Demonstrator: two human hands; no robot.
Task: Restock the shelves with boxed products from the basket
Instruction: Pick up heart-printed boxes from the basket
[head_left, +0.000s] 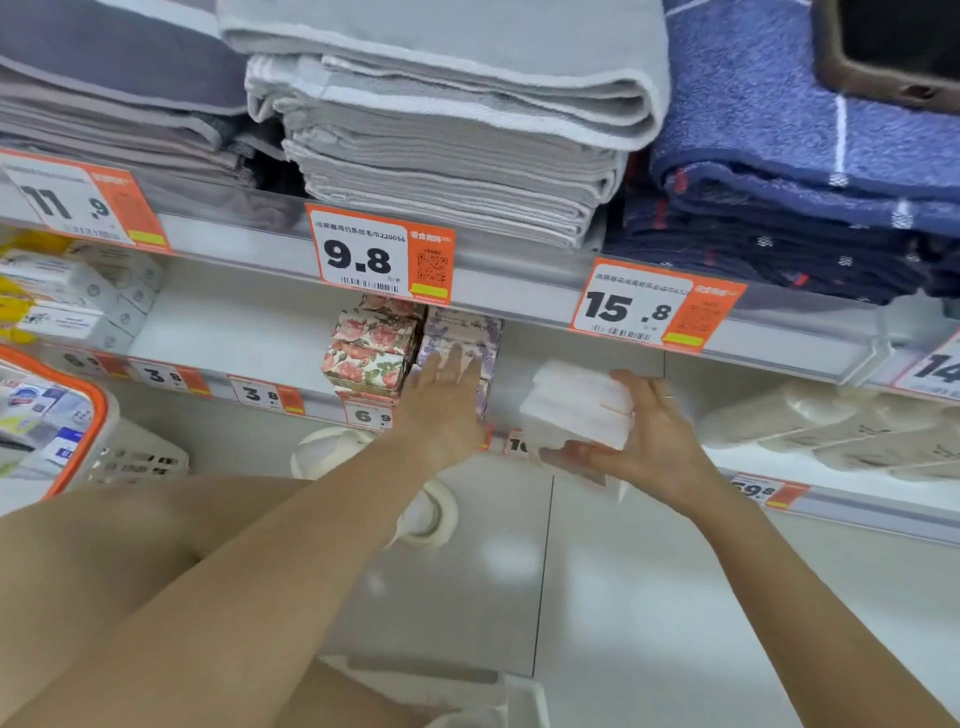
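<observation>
A: Item held? Position?
B: White boxed pack (579, 402), centre-right of frame, long axis tilted up-left; right hand (657, 434) clamped round its right end and underside.
A: Other hand?
B: Left hand (441, 402), fingers straight, flat against lilac boxes (460, 338) beside floral boxes (371, 348). Shelf (234, 332) gap lies just behind the pack.
A: Containers?
B: Orange-rimmed basket (96, 415), far left, holding mixed boxes.

Left hand (441, 402) flat, fingers straight, right hand (652, 434) curled, gripping
</observation>
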